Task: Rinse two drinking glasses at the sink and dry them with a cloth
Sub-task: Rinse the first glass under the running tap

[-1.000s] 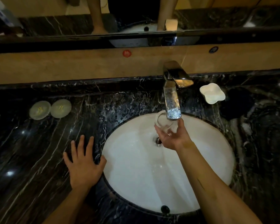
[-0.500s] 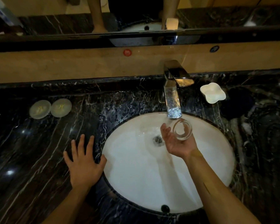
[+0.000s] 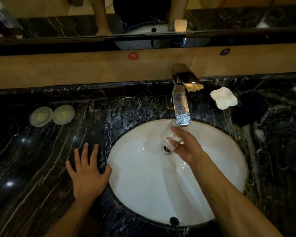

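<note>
Right hand (image 3: 186, 147) grips a tilted glass (image 3: 170, 140) under the faucet (image 3: 181, 106), twelve o'clock of the sink (image 3: 143, 185); left hand (image 3: 89, 175) lies flat, fingers spread, on the tabletop (image 3: 41, 168).

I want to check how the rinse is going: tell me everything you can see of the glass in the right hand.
The glass is a small clear tumbler, seemingly plain. It is tilted, lying across the fingers of the right hand, which curl round it. It sits just below the spout of the faucet, above the drain of the white basin. Its outline is blurred, so how much water it holds is unclear.
</note>
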### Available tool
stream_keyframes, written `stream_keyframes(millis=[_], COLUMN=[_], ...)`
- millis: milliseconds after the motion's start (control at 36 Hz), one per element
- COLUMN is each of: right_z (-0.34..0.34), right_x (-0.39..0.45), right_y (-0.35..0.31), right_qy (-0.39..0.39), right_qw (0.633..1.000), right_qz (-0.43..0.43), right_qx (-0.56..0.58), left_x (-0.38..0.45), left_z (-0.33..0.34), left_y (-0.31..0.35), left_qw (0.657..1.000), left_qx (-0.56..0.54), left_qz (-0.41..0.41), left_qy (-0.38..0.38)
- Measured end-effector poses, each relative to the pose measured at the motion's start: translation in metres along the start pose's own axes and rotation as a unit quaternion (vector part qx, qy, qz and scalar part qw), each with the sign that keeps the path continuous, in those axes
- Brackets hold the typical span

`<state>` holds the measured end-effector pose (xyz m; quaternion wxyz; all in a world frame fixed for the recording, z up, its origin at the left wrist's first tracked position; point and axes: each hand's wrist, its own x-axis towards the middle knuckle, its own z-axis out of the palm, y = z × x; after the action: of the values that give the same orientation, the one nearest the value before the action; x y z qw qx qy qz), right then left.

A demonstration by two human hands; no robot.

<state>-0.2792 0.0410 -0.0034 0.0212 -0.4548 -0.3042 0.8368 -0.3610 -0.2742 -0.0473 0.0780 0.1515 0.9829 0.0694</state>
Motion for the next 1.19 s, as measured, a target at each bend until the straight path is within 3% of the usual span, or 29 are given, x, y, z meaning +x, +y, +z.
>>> stream_keyframes(millis=[167, 333, 472, 583, 778, 889, 972, 1111, 1194], right_z=[0.007, 0.011, 0.009, 0.003, -0.017, -0.025, -0.026, -0.023, -0.021], right_x=[0.002, 0.01, 0.009, 0.005, 0.006, 0.004, 0.001, 0.0, 0.003], right_y=[0.003, 0.004, 0.001, -0.002, 0.004, 0.005, 0.003, 0.002, 0.008], right_qy=[0.0, 0.043, 0.049, 0.01, -0.105, -0.114, -0.117, -0.123, -0.028], right_qw=[0.976, 0.916, 0.888, 0.879, 0.895, 0.915, 0.95, 0.992, 0.969], right_qz=[0.099, 0.142, 0.14, 0.158, 0.17, 0.181, 0.16, 0.006, -0.121], right_qx=[0.195, 0.373, 0.436, 0.45, 0.398, 0.342, 0.241, -0.004, -0.213], left_x=[0.0, 0.0, -0.001, 0.0, -0.001, -0.001, -0.001, 0.0, 0.0], left_z=[0.0, 0.0, 0.0, 0.0, -0.001, 0.0, 0.0, 0.001, 0.001], left_y=[-0.001, 0.0, -0.001, 0.0, 0.0, 0.0, 0.0, -0.001, -0.001], left_qw=[1.0, 1.0, 1.0, 1.0, 1.0, 1.0, 1.0, 1.0, 1.0], left_qx=[0.002, 0.003, 0.0, 0.001, -0.002, 0.0, -0.002, 0.002, 0.007], left_qz=[0.0, -0.001, 0.003, 0.003, 0.002, 0.001, 0.002, 0.002, 0.0], left_qy=[-0.002, -0.002, 0.0, 0.0, 0.001, -0.001, -0.002, -0.003, -0.005])
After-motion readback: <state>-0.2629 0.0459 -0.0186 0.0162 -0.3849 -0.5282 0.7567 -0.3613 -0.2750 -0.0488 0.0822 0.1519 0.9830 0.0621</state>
